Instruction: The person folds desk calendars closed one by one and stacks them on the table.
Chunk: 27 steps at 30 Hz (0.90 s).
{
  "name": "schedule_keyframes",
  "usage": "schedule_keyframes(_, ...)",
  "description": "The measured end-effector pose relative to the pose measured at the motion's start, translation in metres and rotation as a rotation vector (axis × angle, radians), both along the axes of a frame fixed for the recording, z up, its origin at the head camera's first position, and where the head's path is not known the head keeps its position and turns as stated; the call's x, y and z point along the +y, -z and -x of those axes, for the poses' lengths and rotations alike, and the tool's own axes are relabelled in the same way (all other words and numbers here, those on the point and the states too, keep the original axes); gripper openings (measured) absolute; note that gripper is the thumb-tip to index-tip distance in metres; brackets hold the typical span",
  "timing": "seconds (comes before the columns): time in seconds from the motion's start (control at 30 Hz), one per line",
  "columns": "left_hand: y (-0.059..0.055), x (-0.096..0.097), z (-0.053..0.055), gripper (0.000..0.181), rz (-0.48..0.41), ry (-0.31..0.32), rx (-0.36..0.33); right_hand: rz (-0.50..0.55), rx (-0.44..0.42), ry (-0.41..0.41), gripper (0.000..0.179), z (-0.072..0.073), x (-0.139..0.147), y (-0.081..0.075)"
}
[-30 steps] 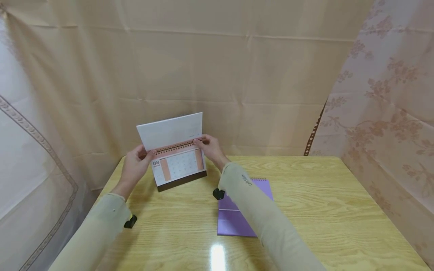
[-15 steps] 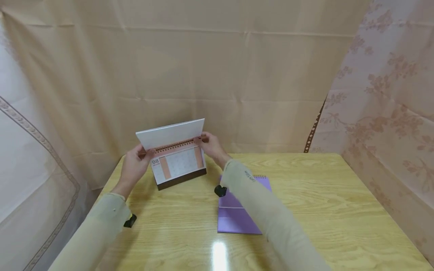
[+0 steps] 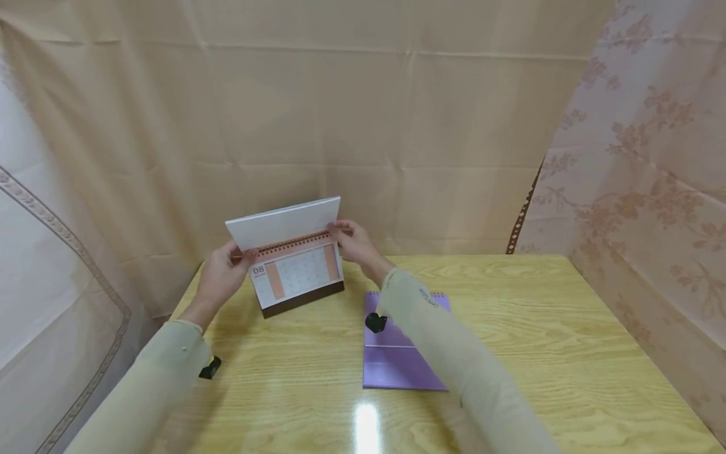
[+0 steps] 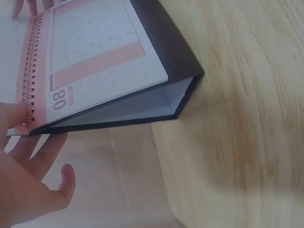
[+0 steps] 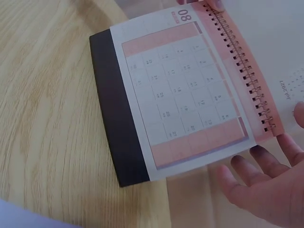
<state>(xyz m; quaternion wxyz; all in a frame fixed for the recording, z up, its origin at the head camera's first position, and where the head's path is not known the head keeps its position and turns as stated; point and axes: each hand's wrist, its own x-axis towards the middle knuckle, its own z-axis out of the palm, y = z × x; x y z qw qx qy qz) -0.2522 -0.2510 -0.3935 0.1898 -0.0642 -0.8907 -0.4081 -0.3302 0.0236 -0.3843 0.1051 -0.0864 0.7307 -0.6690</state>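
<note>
A spiral-bound desk calendar [image 3: 302, 272] stands on its dark base at the back left of the table, its page marked 08 facing me. Above the rings [image 5: 249, 78], a stack of white pages [image 3: 283, 223] is raised. My left hand [image 3: 222, 275] pinches the left end of the binding, thumb in front and fingers behind, as the left wrist view shows. At the other end my right hand [image 3: 353, 244] grips the binding's corner, its thumb against the raised pages and its other fingers at the back edge. A hollow shows under the calendar's stand in the left wrist view.
A purple spiral-bound stand [image 3: 391, 369] lies in the middle of the wooden table [image 3: 539, 353], partly covered by my right sleeve [image 3: 448, 340]. A beige curtain [image 3: 363, 126] hangs close behind the table's far edge, with patterned cloth [image 3: 652, 189] on the right.
The raised pages have tilted so that they look shallower than a second ago. My right thumb has shifted slightly up from the rings onto the pages. The left hand keeps its grip.
</note>
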Motion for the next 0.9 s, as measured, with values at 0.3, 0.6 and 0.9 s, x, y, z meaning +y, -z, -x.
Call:
schedule_keyframes(0.3,-0.009,0.000,-0.007,0.029,0.195,0.042,0.044,-0.053,0.031,-0.055,0.053,-0.003,0.019,0.008)
schedule_keyframes(0.6,-0.017,-0.009,-0.012,0.035,0.229,0.083,-0.050,-0.023,0.021,-0.074,0.054,-0.003,0.027,0.012)
schedule_keyframes(0.9,-0.026,-0.013,-0.018,0.050,0.206,0.043,-0.159,0.015,0.020,-0.115,0.048,-0.004,0.032,0.016)
